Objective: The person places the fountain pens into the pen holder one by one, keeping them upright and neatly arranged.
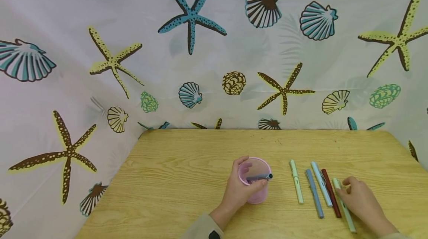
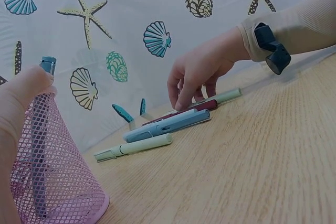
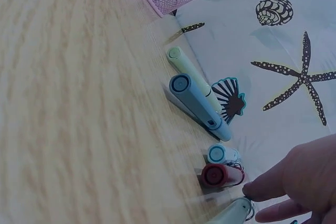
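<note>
My left hand (image 1: 236, 189) grips a pink mesh pen cup (image 1: 257, 197), its thumb over the near rim beside a dark blue pen (image 1: 259, 177) that leans in the cup. To the right, the thumb and curled fingers of my right hand (image 1: 362, 198) pinch the upper part of a light green pen (image 1: 347, 215) lying on the table. Beside it lie a dark red pen (image 1: 331, 192), a light blue pen (image 1: 321, 184) and a blue pen (image 1: 314, 193). Another light green pen (image 1: 296, 181) lies nearest the cup.
Both hands work over a wooden table (image 1: 174, 179). A pale cloth (image 1: 214, 57) printed with starfish and shells hangs behind it and along its sides. A dark wrist camera (image 2: 273, 48) is strapped over the right sleeve.
</note>
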Demonstrator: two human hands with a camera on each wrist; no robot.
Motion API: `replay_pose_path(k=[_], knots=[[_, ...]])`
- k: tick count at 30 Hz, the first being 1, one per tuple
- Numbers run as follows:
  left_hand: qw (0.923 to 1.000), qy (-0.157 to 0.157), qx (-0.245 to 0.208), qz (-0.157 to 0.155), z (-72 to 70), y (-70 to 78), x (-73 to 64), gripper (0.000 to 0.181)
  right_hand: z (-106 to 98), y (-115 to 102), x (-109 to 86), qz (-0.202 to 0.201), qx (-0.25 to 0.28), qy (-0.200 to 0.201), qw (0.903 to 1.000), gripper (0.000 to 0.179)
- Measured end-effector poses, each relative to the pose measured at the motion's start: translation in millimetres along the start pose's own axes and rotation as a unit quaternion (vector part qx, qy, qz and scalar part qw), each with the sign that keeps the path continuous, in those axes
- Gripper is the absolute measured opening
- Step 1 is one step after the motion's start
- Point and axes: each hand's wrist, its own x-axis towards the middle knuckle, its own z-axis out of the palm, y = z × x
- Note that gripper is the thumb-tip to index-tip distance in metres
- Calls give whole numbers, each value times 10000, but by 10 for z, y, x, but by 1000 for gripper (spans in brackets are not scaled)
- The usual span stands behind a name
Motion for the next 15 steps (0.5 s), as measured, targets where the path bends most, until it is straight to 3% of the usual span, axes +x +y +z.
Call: replay_pose_path(k=[15], knots=[[10000, 82, 15, 5, 8, 0, -1, 75, 12, -57, 87, 237, -285, -317, 9988, 35]])
